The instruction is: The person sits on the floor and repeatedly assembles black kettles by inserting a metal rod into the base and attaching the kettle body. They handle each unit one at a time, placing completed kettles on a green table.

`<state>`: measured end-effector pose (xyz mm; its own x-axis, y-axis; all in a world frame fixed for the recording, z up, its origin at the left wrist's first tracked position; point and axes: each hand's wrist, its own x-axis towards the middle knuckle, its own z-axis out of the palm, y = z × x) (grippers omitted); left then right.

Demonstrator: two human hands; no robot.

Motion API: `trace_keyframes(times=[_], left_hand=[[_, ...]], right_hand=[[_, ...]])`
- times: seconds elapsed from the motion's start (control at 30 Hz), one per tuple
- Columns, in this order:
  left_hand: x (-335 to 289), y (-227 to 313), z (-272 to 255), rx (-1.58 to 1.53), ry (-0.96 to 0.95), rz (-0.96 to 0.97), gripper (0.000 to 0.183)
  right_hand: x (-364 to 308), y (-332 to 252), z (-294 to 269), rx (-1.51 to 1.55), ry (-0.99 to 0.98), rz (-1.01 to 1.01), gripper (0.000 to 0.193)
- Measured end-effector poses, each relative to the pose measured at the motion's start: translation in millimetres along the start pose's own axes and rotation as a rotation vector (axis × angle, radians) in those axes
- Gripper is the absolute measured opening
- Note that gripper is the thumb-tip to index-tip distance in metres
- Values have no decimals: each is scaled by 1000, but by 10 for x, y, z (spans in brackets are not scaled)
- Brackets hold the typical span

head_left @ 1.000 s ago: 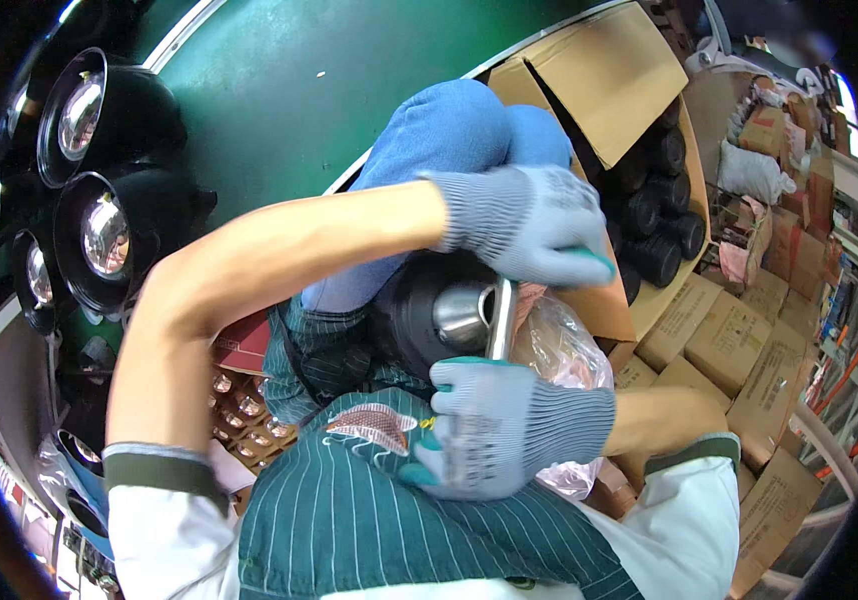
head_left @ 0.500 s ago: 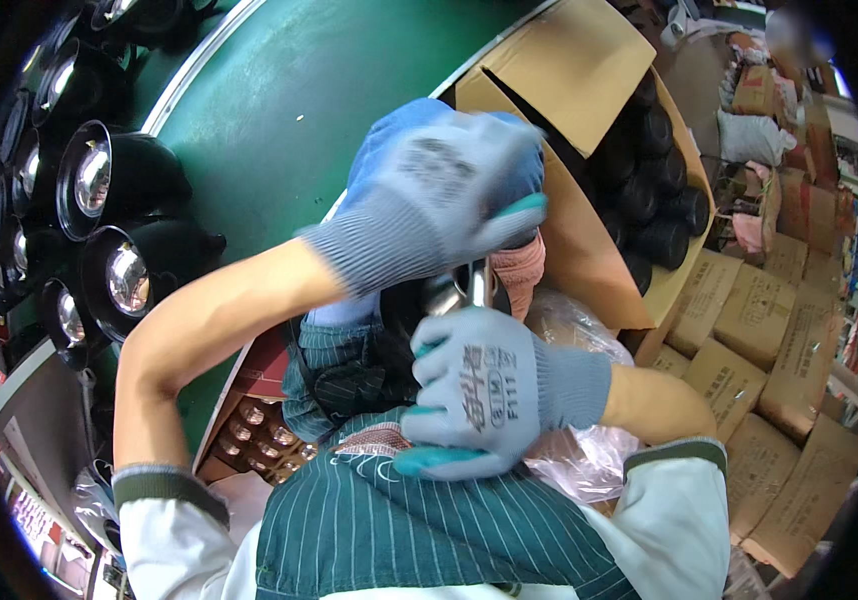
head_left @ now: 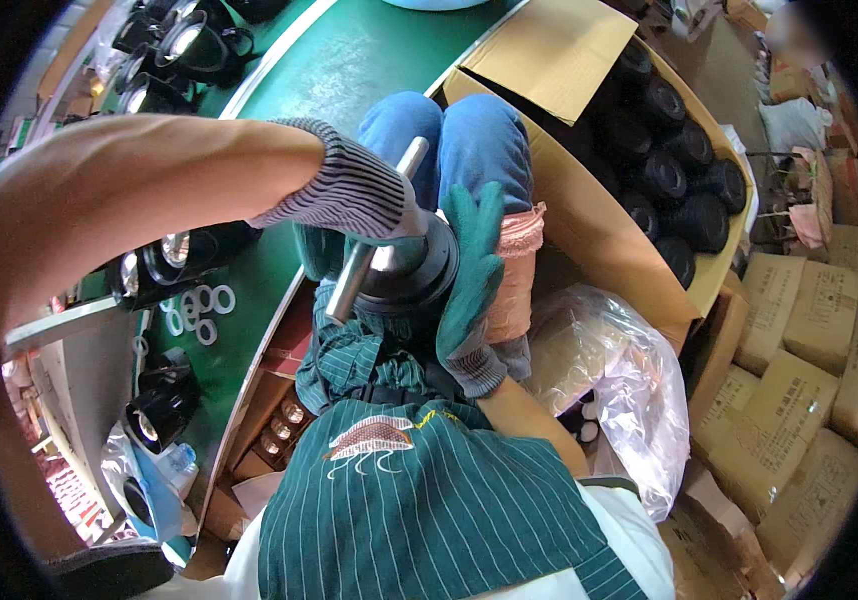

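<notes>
The left hand (head_left: 384,208) closes over the steel bar handle (head_left: 352,284) atop the black cylindrical part (head_left: 404,290), before the striped apron (head_left: 419,500); the right hand (head_left: 473,272), fingers extended, lies along its side.

Dark printed characters (head_left: 795,402) on stacked brown cardboard cartons (head_left: 767,446) at right.

You wear a dark-green, white-pinstriped apron (head_left: 429,520) with an embroidered motif (head_left: 374,432), white sleeves (head_left: 621,530), blue trousers (head_left: 487,145); a grey-cuffed green glove (head_left: 474,368) covers your right hand (head_left: 471,272).
</notes>
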<state>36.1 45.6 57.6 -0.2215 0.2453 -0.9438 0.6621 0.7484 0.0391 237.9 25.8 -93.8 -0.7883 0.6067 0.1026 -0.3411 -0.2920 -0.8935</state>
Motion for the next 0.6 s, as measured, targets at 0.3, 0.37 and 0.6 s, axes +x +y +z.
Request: trace_keyframes(times=[0.3,0.37,0.6], left_hand=[[12,-171,669,-102,546,28,77],[-66,-116,711,-25,612,70,74],[26,-272,714,16,594,172,74]], right_hand=[[459,303,-183,316,23,187,63],[1007,276,-394,565,-215,396,60],[1500,552,-139,322,-152,615,35]])
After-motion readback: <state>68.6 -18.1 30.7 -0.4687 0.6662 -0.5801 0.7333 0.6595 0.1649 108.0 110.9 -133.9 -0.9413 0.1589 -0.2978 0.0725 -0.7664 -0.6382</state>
